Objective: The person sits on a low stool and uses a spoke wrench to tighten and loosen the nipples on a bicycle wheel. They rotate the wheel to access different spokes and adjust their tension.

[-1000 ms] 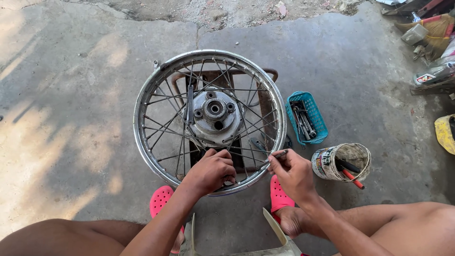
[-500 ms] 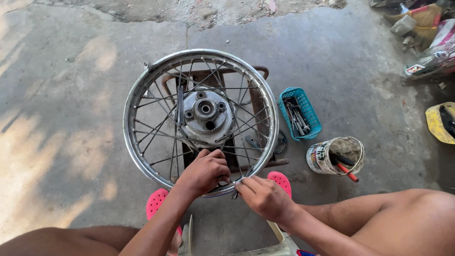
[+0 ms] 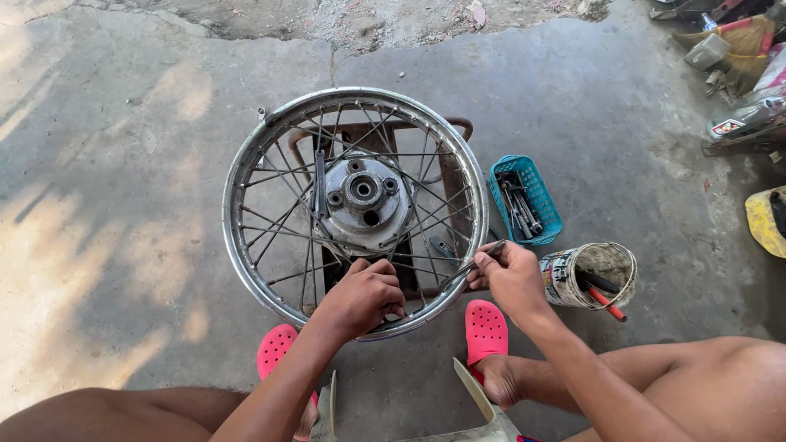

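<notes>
Grip first: left hand (image 3: 360,296) clenched at the near side of the wheel (image 3: 232,214), fingers curled in among the spokes (image 3: 282,217) just inside the rim. Right hand (image 3: 512,278) pinched shut on a thin metal rod (image 3: 471,267), held between thumb and fingertips at the near-right edge of the rim, tip angled in toward the spokes.

Half a second ago, right hand tucked in close beside the left at the near rim; now drawn back out to the right, well clear of the left, same place as a second ago. Left hand unmoved throughout. Wheel unmoved too: lying flat on a rusty metal stand (image 3: 463,125) on the concrete floor (image 3: 123,205), hub (image 3: 363,192) facing up. Judged from that: work going on along the near-right stretch of rim, left hand steadying, right hand working the rod.

Containers, both right of the wheel on the floor. Blue plastic basket (image 3: 550,205), just beside the rim: several grey metal tools (image 3: 520,205) lying lengthwise inside. Worn tin can (image 3: 565,278), touching or nearly touching the right hand: a red-handled tool (image 3: 607,303) and something dark, too shadowed to name. Pink clog (image 3: 485,329) just below the right hand.
</notes>
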